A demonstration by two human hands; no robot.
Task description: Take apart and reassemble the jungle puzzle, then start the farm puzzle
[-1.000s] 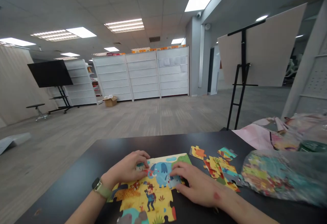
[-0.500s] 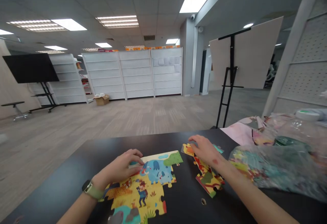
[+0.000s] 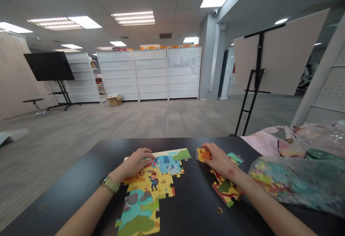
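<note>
Yellow-and-blue jigsaw puzzle [image 3: 151,182] lay part-built on the black table [image 3: 67,196], printed with elephants and a figure in a hat. The left hand [image 3: 138,160] rested curved over its upper edge, fingertips down on the card, with a smartwatch [image 3: 109,184] on the wrist. The right hand [image 3: 218,158], well apart from it, had its fingers closed around a loose orange-and-yellow jigsaw piece [image 3: 202,154] on the table, just beside a teal piece [image 3: 235,158] and near a small joined cluster of pieces [image 3: 225,191]. Keeping one hand on the built section looked sound, as it steadied thin card against shifting; holding a piece by its edge left the print visible for matching. A crumpled clear plastic bag [image 3: 291,182] sat to the right. No brand, label or readable writing showed on any of these.
</note>
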